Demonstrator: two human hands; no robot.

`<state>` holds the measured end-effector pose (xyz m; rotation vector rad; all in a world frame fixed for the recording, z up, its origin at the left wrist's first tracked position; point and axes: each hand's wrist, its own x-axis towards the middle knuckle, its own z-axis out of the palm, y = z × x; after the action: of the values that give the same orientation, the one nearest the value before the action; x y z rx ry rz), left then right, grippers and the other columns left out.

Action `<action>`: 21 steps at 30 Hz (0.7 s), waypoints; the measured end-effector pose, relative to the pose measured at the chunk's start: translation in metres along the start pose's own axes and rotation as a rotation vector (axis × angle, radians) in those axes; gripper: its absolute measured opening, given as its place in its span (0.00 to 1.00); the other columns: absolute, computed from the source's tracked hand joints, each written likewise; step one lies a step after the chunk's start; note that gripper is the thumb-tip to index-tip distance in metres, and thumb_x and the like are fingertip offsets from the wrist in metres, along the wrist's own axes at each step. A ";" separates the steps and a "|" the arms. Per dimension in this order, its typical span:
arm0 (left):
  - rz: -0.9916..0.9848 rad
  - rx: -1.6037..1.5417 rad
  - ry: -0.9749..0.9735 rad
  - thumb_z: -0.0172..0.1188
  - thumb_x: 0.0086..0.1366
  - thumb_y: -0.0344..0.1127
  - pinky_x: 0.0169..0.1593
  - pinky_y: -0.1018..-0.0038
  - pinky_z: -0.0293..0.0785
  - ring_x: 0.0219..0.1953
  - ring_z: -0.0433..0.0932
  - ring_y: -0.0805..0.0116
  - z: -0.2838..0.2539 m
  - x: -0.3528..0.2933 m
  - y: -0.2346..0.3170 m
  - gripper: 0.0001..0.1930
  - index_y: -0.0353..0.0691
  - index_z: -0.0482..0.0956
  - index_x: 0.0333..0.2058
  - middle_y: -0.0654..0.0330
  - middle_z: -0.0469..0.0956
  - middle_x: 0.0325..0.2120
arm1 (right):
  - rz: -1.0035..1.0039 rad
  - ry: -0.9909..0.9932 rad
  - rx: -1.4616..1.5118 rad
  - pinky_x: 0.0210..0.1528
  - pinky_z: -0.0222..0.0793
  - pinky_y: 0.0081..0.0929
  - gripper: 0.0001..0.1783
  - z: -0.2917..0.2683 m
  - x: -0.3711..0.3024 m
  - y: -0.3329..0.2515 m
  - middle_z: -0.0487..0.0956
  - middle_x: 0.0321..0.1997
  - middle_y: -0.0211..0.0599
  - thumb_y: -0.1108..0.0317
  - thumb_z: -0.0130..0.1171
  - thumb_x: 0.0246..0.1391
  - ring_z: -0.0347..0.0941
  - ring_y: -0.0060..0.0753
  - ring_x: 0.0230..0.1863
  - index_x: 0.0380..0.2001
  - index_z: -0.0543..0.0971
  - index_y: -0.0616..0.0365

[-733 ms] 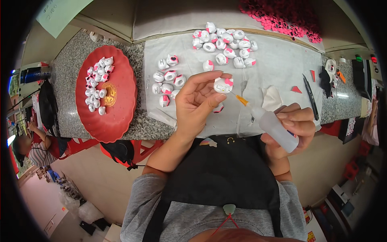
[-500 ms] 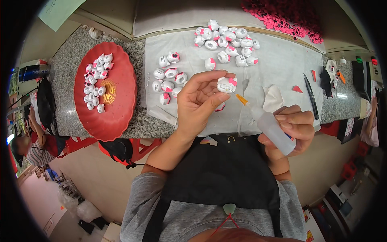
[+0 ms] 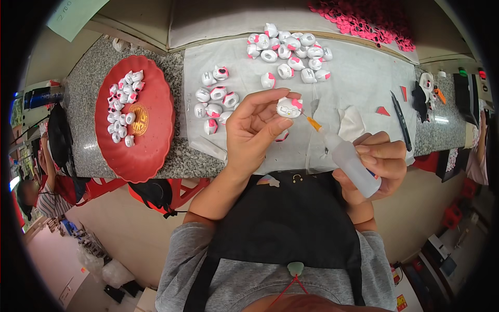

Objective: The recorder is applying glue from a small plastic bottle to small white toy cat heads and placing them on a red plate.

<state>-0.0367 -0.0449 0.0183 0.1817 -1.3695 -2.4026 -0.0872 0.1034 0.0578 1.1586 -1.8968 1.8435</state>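
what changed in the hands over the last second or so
Little moved. The right hand brought the squeeze bottle slightly closer, so its orange nozzle tip now sits right beside the small white figurine held in the left hand. Both grips stayed as they were, and the red plate and loose figurines on the table did not shift.

Bright, even overhead light falls on the white sheet (image 3: 358,78) beyond the left hand (image 3: 257,127), with only soft shadows beneath it. The centre is sharp. Toward the rim, fisheye bending curves the counter edges, and a black vignette rings the frame.
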 end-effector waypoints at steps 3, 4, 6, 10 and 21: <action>-0.017 0.004 -0.024 0.53 0.47 0.24 0.42 0.70 0.67 0.38 0.69 0.64 0.000 0.000 0.001 0.18 0.31 0.63 0.39 0.47 0.67 0.36 | -0.005 -0.023 -0.006 0.22 0.61 0.18 0.20 -0.001 0.000 0.000 0.64 0.25 0.34 0.73 0.64 0.27 0.61 0.25 0.21 0.25 0.65 0.58; -0.017 0.006 -0.021 0.53 0.47 0.23 0.42 0.70 0.67 0.38 0.69 0.64 0.000 0.000 0.000 0.18 0.31 0.63 0.39 0.47 0.67 0.36 | -0.004 -0.021 -0.006 0.22 0.61 0.18 0.20 -0.001 0.000 0.000 0.64 0.25 0.34 0.73 0.64 0.27 0.61 0.25 0.21 0.25 0.65 0.58; -0.018 0.009 -0.018 0.53 0.47 0.23 0.42 0.70 0.67 0.38 0.69 0.64 0.001 0.000 0.000 0.18 0.31 0.63 0.39 0.47 0.67 0.36 | -0.009 -0.035 0.006 0.22 0.62 0.18 0.20 -0.002 0.000 0.001 0.64 0.26 0.34 0.73 0.64 0.26 0.61 0.25 0.21 0.26 0.65 0.58; -0.022 0.012 -0.015 0.53 0.47 0.23 0.42 0.72 0.67 0.38 0.69 0.66 0.001 -0.001 -0.002 0.18 0.30 0.63 0.39 0.48 0.67 0.36 | -0.004 -0.046 0.020 0.22 0.62 0.17 0.20 -0.002 -0.001 0.002 0.64 0.26 0.34 0.73 0.64 0.26 0.61 0.25 0.21 0.26 0.66 0.58; 0.030 0.151 -0.066 0.53 0.46 0.20 0.38 0.81 0.65 0.40 0.66 0.69 -0.001 -0.002 -0.001 0.18 0.31 0.64 0.39 0.51 0.66 0.37 | 0.022 -0.051 0.001 0.22 0.62 0.18 0.21 -0.003 0.000 0.000 0.65 0.26 0.33 0.73 0.65 0.25 0.62 0.25 0.22 0.25 0.66 0.57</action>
<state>-0.0354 -0.0441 0.0167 0.1213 -1.5731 -2.3001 -0.0880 0.1061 0.0579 1.2004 -1.9440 1.8430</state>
